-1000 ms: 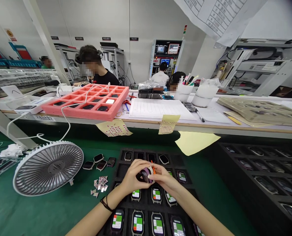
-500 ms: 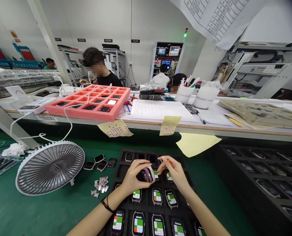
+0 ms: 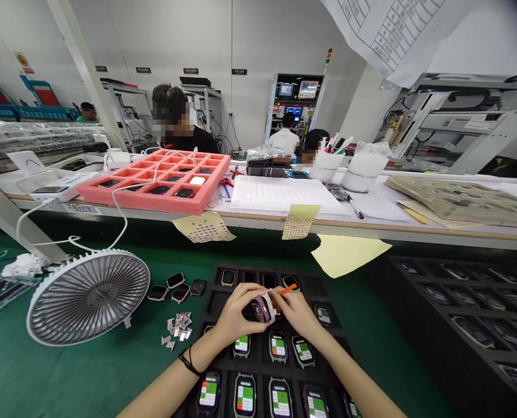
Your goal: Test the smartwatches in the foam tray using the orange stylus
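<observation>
Purple-edged watch (image 3: 262, 307): held above the black foam tray (image 3: 313, 284), tilted on its side, a pale part along its three-o'clock edge; it is the hub for every direction here, twelve being away from the person.
Left hand (image 3: 236, 310): at nine o'clock, thumb and fingers bent into a C, the watch gripped between them; a black band (image 3: 190, 361) circles the wrist.
Right hand (image 3: 295, 310): at three o'clock, fingers drawn into a pinch around an orange stick (image 3: 288, 288); its fingertips are right by the pale part, whether touching I cannot tell.
Orange stick: slanting out of the pinch towards two o'clock.
Lit watches (image 3: 278, 346): in tray cells, mostly from four to seven o'clock, screens showing green and white blocks, a few with red.
Dark watches (image 3: 228, 277): along the tray's far row, from ten to two.
Green mat (image 3: 88, 377): four loose watches (image 3: 180, 292) just past nine, small flat pieces (image 3: 180, 325) between eight and nine, a round fan (image 3: 104, 296) farther out at nine.
Shelf (image 3: 250, 217): pink foam tray (image 3: 145, 203) between ten and eleven, ruled paper (image 3: 284, 191) just past twelve.
Yellow sheet (image 3: 349, 252): hanging at two.
</observation>
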Action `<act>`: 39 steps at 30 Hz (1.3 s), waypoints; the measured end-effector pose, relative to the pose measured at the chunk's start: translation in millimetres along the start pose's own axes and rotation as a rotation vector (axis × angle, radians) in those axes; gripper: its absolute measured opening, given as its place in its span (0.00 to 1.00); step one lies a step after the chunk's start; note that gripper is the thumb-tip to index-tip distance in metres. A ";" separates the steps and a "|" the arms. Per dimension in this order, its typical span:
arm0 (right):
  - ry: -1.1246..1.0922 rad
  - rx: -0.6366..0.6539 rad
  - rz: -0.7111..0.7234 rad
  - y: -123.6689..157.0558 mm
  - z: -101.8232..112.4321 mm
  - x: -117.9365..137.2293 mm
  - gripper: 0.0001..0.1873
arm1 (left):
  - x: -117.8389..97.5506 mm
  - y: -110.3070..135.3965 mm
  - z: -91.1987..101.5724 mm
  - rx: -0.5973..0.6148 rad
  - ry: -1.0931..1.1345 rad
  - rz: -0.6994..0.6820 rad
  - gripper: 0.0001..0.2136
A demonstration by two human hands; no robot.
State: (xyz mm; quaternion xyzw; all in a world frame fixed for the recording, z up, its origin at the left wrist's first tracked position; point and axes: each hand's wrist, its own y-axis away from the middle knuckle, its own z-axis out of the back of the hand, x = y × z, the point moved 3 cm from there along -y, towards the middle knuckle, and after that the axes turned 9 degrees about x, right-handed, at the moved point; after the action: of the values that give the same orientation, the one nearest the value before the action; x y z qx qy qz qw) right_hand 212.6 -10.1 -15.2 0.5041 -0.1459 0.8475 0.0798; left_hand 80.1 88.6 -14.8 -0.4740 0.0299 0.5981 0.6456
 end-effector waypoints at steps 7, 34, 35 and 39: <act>-0.385 -0.275 0.152 23.4 9.3 20.6 0.21 | 1.8 1.3 -1.2 0.035 0.062 0.046 0.24; -0.386 -0.320 0.161 29.6 5.4 24.7 0.22 | 5.1 2.3 -3.4 0.050 0.114 0.062 0.25; -0.388 -0.317 0.165 29.7 4.8 24.3 0.23 | 5.0 2.3 -3.4 0.050 0.114 0.062 0.24; -0.369 -0.297 0.168 30.3 2.4 22.4 0.24 | 3.2 1.8 -2.5 0.042 0.119 0.049 0.24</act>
State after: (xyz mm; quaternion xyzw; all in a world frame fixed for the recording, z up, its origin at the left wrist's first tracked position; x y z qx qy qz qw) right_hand 195.3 -39.8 0.4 0.6192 -0.3223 0.7140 0.0542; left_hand 80.8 89.1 -19.2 -0.4942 0.0923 0.5838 0.6375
